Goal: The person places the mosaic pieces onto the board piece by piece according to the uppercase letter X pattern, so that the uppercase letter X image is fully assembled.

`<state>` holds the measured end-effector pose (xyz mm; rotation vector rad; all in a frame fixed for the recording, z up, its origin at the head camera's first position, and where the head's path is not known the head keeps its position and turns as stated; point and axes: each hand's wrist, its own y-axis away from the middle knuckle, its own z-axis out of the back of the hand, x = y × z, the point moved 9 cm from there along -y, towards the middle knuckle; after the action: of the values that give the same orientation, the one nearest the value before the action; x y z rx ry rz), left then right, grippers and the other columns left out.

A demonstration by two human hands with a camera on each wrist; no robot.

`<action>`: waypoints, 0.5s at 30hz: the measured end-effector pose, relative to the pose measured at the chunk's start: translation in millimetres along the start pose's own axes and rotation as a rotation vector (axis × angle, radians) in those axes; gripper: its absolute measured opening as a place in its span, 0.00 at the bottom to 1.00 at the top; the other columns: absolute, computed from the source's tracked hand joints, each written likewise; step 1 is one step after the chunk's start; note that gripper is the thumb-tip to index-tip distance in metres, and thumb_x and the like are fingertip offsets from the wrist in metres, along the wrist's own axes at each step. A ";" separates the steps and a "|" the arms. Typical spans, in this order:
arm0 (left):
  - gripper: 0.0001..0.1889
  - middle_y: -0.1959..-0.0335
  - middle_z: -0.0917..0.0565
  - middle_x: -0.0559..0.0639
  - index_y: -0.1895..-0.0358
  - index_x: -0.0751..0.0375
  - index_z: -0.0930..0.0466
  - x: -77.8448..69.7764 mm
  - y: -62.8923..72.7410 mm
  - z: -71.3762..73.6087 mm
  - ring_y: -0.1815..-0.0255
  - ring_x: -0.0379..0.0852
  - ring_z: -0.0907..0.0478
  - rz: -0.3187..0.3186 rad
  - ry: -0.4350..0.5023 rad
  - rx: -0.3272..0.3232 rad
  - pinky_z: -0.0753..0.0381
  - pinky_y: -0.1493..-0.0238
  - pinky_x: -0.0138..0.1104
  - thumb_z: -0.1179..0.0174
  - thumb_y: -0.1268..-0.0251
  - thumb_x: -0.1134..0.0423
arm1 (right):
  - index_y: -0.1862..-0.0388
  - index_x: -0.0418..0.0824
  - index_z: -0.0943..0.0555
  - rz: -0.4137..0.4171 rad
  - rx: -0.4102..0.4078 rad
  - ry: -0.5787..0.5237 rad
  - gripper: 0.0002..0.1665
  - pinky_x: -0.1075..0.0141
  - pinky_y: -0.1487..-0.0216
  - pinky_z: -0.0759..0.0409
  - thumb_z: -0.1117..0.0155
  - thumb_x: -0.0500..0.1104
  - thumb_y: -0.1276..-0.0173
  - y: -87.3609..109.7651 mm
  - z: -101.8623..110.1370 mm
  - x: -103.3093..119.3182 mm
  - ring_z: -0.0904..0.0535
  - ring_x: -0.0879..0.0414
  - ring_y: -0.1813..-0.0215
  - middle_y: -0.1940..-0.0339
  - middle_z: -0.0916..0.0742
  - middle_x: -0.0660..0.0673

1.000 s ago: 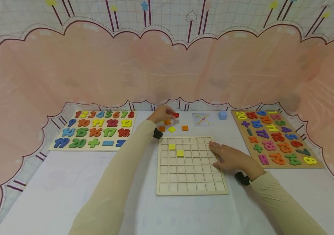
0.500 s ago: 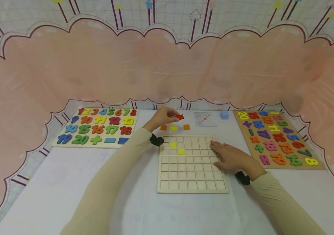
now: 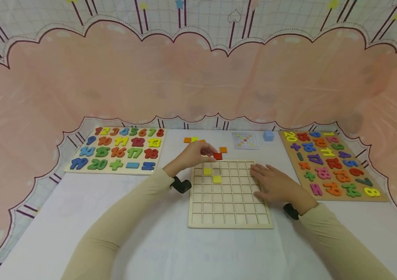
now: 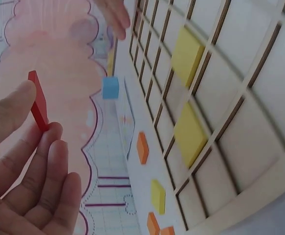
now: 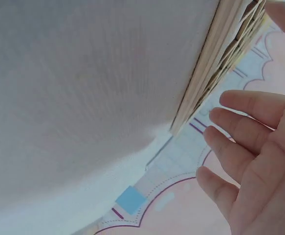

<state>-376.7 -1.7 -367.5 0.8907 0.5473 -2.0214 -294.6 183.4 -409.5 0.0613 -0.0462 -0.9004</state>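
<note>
Red tile [image 3: 218, 156] pinched in its grip, the left hand [image 3: 194, 154] hangs mid-frame; the right hand [image 3: 277, 186], fingers extended, is at the board [image 3: 231, 208], centre-right.

In the head view, the left hand [image 3: 197, 154] partly hides an orange tile [image 3: 202, 140] at the far side; the card's [image 3: 245, 140] tiny squares blur together; the near edge crops both sleeves [image 3: 107, 229].

The pale board [image 3: 139, 171] at the person's left carries coloured numerals [image 3: 134, 152] 1 through 20 and a green plus sign [image 3: 116, 165], while the brown board [image 3: 342, 198] at the right carries raised numbers [image 3: 342, 176] including 1 to 8, 11, 13, 17 and 20, with a purple plus sign [image 3: 295, 147].
</note>
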 end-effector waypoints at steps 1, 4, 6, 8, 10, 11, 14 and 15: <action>0.13 0.58 0.15 0.53 0.55 0.60 0.17 -1.1 2.6 -2.6 0.59 0.45 0.21 -0.001 -0.004 0.005 0.22 0.47 0.35 0.33 0.45 0.63 | 0.33 0.31 0.36 0.001 0.002 0.000 0.42 0.44 0.31 0.41 0.40 0.57 0.37 -0.7 -0.3 -0.1 0.38 0.40 0.29 0.30 0.31 0.34; 0.13 0.58 0.16 0.52 0.56 0.60 0.17 -3.3 9.5 -11.9 0.59 0.43 0.21 -0.005 -0.009 0.022 0.22 0.47 0.35 0.33 0.45 0.62 | 0.32 0.31 0.37 -0.005 0.026 -0.003 0.44 0.43 0.31 0.41 0.41 0.59 0.37 -1.9 -2.6 -1.3 0.39 0.40 0.28 0.30 0.32 0.34; 0.13 0.58 0.15 0.52 0.56 0.61 0.17 -4.5 13.7 -19.2 0.59 0.43 0.21 -0.012 -0.007 0.038 0.22 0.48 0.34 0.33 0.45 0.62 | 0.31 0.30 0.37 -0.019 0.051 -0.011 0.46 0.44 0.30 0.42 0.42 0.60 0.37 -2.1 -4.8 -2.6 0.39 0.40 0.28 0.29 0.32 0.34; 0.13 0.58 0.15 0.52 0.56 0.61 0.17 -4.8 18.1 -26.6 0.60 0.42 0.21 -0.015 -0.011 0.053 0.22 0.48 0.34 0.32 0.45 0.62 | 0.31 0.29 0.38 -0.029 0.075 -0.016 0.46 0.44 0.30 0.42 0.43 0.61 0.37 -2.3 -6.9 -3.4 0.40 0.40 0.28 0.29 0.33 0.34; 0.14 0.59 0.15 0.52 0.57 0.61 0.17 -4.6 21.9 -33.4 0.61 0.41 0.21 -0.020 -0.037 0.063 0.22 0.49 0.33 0.32 0.46 0.61 | 0.31 0.29 0.38 -0.035 0.094 -0.021 0.47 0.44 0.30 0.42 0.43 0.61 0.36 -2.9 -8.1 -3.6 0.40 0.40 0.28 0.29 0.33 0.34; 0.14 0.60 0.15 0.52 0.57 0.61 0.17 -4.5 23.6 -36.3 0.62 0.41 0.21 -0.019 -0.048 0.064 0.22 0.51 0.32 0.32 0.47 0.61 | 0.31 0.29 0.38 -0.040 0.102 -0.024 0.47 0.44 0.30 0.43 0.43 0.61 0.36 -3.2 -8.6 -3.9 0.40 0.40 0.27 0.29 0.33 0.34; 0.13 0.62 0.15 0.51 0.59 0.61 0.16 -3.3 27.2 -44.7 0.64 0.39 0.23 -0.009 -0.068 0.069 0.23 0.56 0.29 0.30 0.49 0.61 | 0.31 0.28 0.39 -0.044 0.111 -0.034 0.47 0.44 0.30 0.43 0.43 0.61 0.37 -4.5 -8.8 -4.0 0.40 0.40 0.27 0.29 0.34 0.34; 0.13 0.63 0.15 0.51 0.60 0.60 0.16 -2.8 27.9 -47.4 0.65 0.39 0.23 -0.005 -0.071 0.072 0.23 0.58 0.28 0.30 0.49 0.60 | 0.31 0.28 0.39 -0.047 0.114 -0.036 0.48 0.44 0.30 0.43 0.43 0.61 0.37 -4.8 -8.8 -4.1 0.40 0.40 0.27 0.29 0.34 0.33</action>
<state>-333.9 15.1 -397.8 0.8569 0.4401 -2.0797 -300.3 184.0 -418.6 0.1529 -0.1307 -0.9450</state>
